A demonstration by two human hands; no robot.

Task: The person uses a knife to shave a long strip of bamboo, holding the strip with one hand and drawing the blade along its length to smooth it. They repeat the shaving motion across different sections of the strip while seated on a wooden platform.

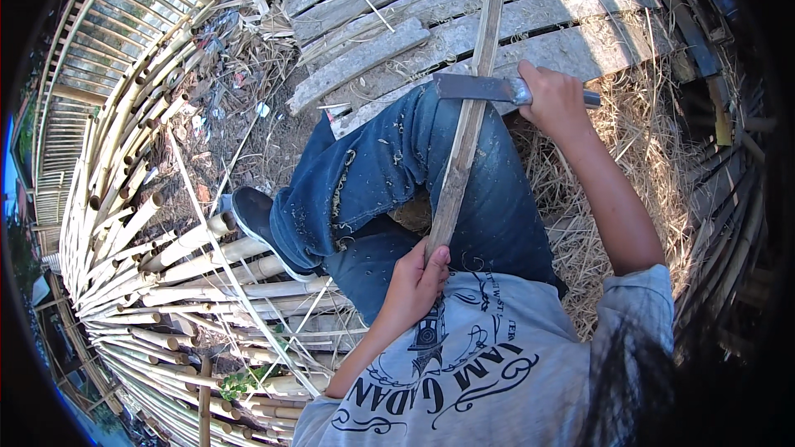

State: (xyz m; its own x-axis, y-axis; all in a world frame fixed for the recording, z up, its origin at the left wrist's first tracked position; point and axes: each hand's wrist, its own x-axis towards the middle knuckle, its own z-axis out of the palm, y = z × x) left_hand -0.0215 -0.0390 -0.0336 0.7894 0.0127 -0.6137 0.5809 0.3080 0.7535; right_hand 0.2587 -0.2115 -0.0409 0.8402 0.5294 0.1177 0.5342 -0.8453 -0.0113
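Hands stand well apart, each closed on something: the left hand (411, 281), just below the middle of the frame, grips the lower end of a long wooden strip (464, 145), while the right hand (553, 101), at upper right, is wrapped round the handle of a broad-bladed knife (464, 88). From the left hand the strip slants up over the jeans (385, 149) and past the frame's top edge; the blade lies across it near the knee (whether its edge bites into the wood, I cannot tell).

Widest for moving is the plank platform (571, 8) at upper middle, dark gaps between its boards, its right edge near a dark timber (700, 45). A loose short board (360, 64) sits askew at its left edge, with a thin pale stick (368, 0) above. Room is tight round the left hand, where the shirt (513, 348) and bent legs crowd in.

Straw (642, 182) spreads down the right side, beneath the right forearm. Cut bamboo poles (190, 261) fan across the left and lower left, crossed by a slender pale strip (203, 209); a dark shoe (252, 213) is just beside them. Littered ground (248, 103) separates poles from platform.
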